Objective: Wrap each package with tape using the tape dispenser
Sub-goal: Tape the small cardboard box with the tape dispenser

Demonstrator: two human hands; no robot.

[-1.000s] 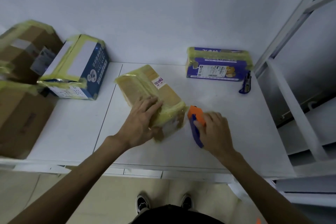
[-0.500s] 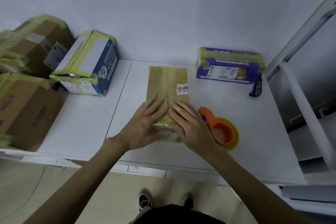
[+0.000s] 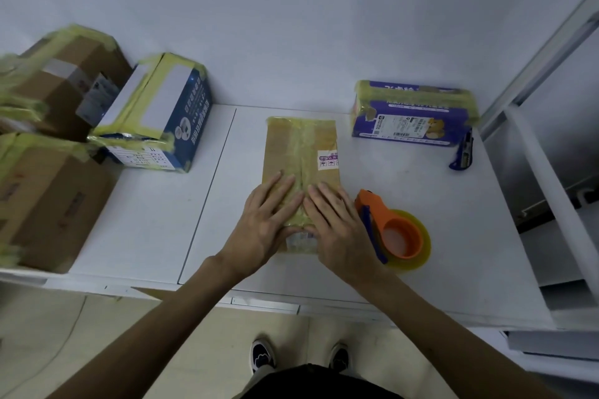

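**Smoothing the tape down on the flat brown package**

Nearest you, your left hand point(image 3: 265, 223) and right hand point(image 3: 340, 230) lie palm down, side by side, on the near end of the flat brown package point(image 3: 301, 152). The fingers of both are straight and close together. They press on the yellowish tape and grip nothing.

The package lies flat in the middle of the white table point(image 3: 155, 220), its long side pointing away from you, with a tape band running along its length. Just beside your right hand, the orange tape dispenser point(image 3: 395, 233) rests on the table with no hand on it.

This looks like the rubbing-down step for this band. Next, you would likely lift your right hand and take the dispenser by its handle while your left steadies the package for a crosswise band, if one is wanted.

Farther back on the right are the purple package point(image 3: 415, 113) and a blue utility knife point(image 3: 463, 152). On the left are the blue-and-white box point(image 3: 162, 113) and the brown cartons point(image 3: 48, 197). All of these packages show yellow tape, but you cannot tell from here whether any needs more.
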